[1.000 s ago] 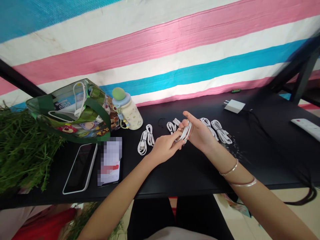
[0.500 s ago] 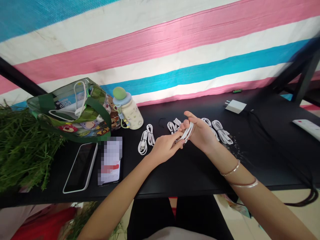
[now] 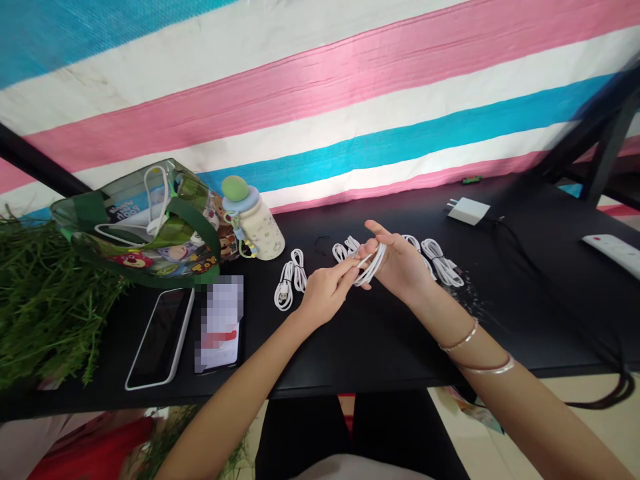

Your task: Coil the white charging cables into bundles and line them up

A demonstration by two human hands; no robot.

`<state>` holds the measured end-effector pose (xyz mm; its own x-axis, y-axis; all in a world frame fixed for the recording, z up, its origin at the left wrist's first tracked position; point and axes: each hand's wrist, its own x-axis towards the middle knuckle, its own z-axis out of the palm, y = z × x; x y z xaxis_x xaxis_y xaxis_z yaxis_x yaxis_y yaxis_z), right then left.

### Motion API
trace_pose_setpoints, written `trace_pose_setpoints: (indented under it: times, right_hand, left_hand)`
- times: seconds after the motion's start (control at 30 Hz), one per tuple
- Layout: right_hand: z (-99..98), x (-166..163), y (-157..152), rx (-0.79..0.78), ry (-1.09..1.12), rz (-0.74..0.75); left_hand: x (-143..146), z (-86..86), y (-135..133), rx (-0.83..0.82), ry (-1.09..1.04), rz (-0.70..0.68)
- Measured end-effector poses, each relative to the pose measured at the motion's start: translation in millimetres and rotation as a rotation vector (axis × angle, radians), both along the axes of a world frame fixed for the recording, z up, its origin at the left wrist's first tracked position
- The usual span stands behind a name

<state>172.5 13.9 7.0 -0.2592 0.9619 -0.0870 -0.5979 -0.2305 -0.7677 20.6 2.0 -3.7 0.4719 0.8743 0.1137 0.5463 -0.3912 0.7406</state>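
Note:
A white cable [image 3: 371, 270] is looped into a coil across the fingers of my right hand [image 3: 403, 270], whose palm is turned up. My left hand [image 3: 325, 290] pinches a strand of the same cable between thumb and fingers at the coil's left side. Behind my hands lie tied white cable bundles [image 3: 342, 251], partly covered by the fingers. Another tied bundle [image 3: 442, 263] rests just right of my right hand, with one more partly hidden beside it. Left of my left hand sits a bundle [image 3: 285, 287] with a USB plug showing.
On the black table [image 3: 340, 353] are a white-edged phone [image 3: 161, 340], a second phone [image 3: 220, 327], a clear green bag [image 3: 150, 233] and a bottle [image 3: 260, 230]. Greenery [image 3: 45, 300] covers the left end. A white charger [image 3: 469, 211], black cord and power strip [image 3: 613, 253] lie right.
My left hand has drawn slightly left from the coil, and a strand now stretches between its fingertips and the coil. My right hand stays nearly in place. The view has shifted slightly.

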Motion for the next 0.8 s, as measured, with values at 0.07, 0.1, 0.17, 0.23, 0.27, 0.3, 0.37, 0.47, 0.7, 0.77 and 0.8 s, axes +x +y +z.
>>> trace_pose_setpoints:
  times: [0.07,0.1,0.17,0.23,0.27,0.3,0.37,0.47,0.7,0.77,0.8]
  right_hand:
    - [1.2,1,0,0.001,-0.028,-0.017]
    - [2.2,1,0,0.000,-0.040,-0.024]
    - [4.6,1,0,-0.010,-0.054,-0.035]
    - [7.3,0,-1,-0.033,-0.043,-0.053]
    - [8.5,-1,-1,-0.045,-0.031,-0.065]
    - [9.4,-2,-1,-0.053,-0.015,-0.077]
    - [10.1,-4,-2,-0.056,0.012,-0.095]
    - [7.8,-4,-2,-0.023,0.011,-0.091]
    - [-1.3,-2,0,0.015,-0.068,-0.112]
    - [-2.6,-2,1,-0.001,-0.060,-0.126]
    - [-3.2,-2,2,-0.005,-0.056,-0.129]
  left_hand:
    - [0,-0.3,0,0.006,-0.066,0.024]
    - [-1,-0.4,1,0.009,-0.100,0.040]
    - [-1,-0.9,1,0.005,-0.169,0.062]
    - [-2,-2.0,2,-0.005,-0.239,0.070]
    - [-2,-2.7,2,-0.007,-0.270,0.071]
    - [-2,-3.6,3,-0.006,-0.297,0.076]
    - [-2,-5.3,4,-0.006,-0.333,0.087]
    - [-2,-7.5,5,-0.019,-0.361,0.084]
    - [-1,-7.4,5,-0.091,-0.332,0.023]
    - [-1,-6.0,5,-0.106,-0.303,0.004]
    - [0,-5.5,5,-0.113,-0.278,-0.005]
